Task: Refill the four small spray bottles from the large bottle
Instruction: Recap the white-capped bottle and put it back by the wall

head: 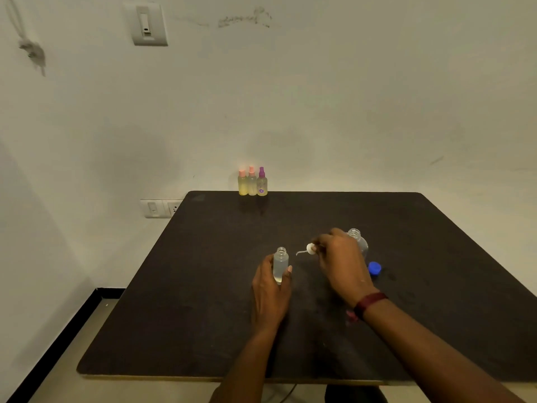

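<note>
Small spray bottle (280, 264) stands open-necked near the middle of the table (203, 286), gripped by your left hand (270, 292); your right hand (340, 258) pinches its spray head (311, 248). Hold the bottle upright and keep the dip tube in line with the neck.

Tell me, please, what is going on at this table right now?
A person is partway through refilling spray bottles. The left hand grips an uncapped small bottle, held upright. The right hand pinches the spray head, whose thin tube points toward that bottle. The large bottle stands open behind the right hand, with its blue cap lying beside it on the table. Three capped spray bottles stand together at the far edge.
</note>
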